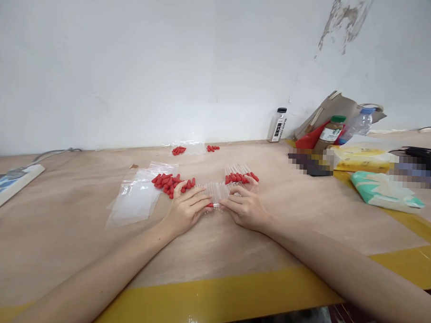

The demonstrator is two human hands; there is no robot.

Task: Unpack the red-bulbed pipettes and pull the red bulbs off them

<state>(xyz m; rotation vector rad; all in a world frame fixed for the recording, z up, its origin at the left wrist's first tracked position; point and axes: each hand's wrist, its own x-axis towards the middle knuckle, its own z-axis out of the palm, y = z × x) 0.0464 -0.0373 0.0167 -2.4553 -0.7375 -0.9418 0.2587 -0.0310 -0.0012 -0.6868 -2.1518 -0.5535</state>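
A row of thin clear tubes [217, 192] lies on the brown-papered table between my hands. My left hand [188, 209] rests at the left of the row, fingers closed around a small red rubber bulb [209, 205], partly hidden. From the right, my right hand [245, 209] has its curled fingertips closed on a clear tube at the near edge of the row. Just beyond it lies a bundle of clear tubes fitted with red bulbs [238, 177]. A heap of loose red bulbs [170, 182] sits beside my left hand, partly on clear plastic bags [133, 201].
More red bulbs [179, 151] lie in a bag by the wall. At right stand a black-capped bottle [278, 126], a green-capped bottle [330, 134], a bag [326, 111] and tissue packs [385, 192]. A white board [16, 188] is at left; yellow tape [209, 299] edges the table.
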